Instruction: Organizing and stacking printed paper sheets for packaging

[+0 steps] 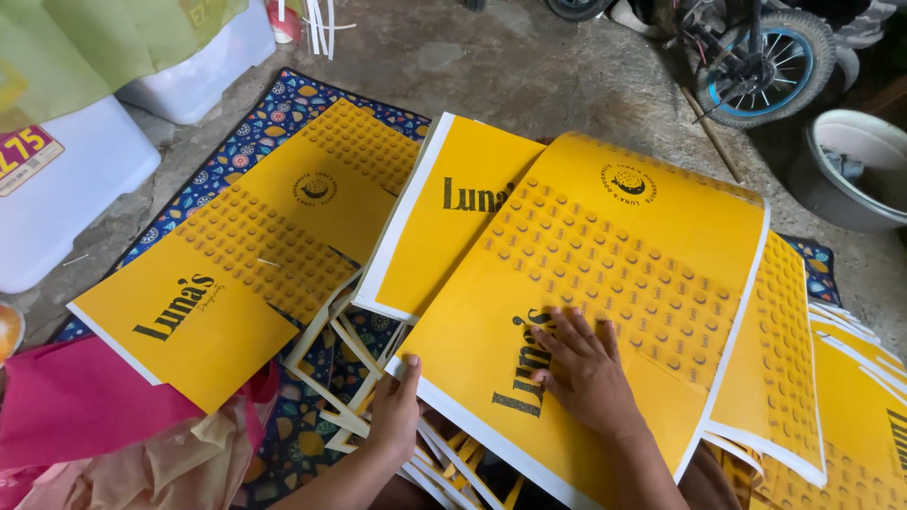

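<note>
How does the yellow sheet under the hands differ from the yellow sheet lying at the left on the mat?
The yellow sheet under the hands is held: the right hand presses flat on it and the left hand grips its lower corner. The left yellow sheet lies untouched on the patterned mat. The held sheet bows upward at its far end and rests on other sheets; the left one lies flatter. Both are yellow with white edges, dotted bands and dark lettering.
</note>
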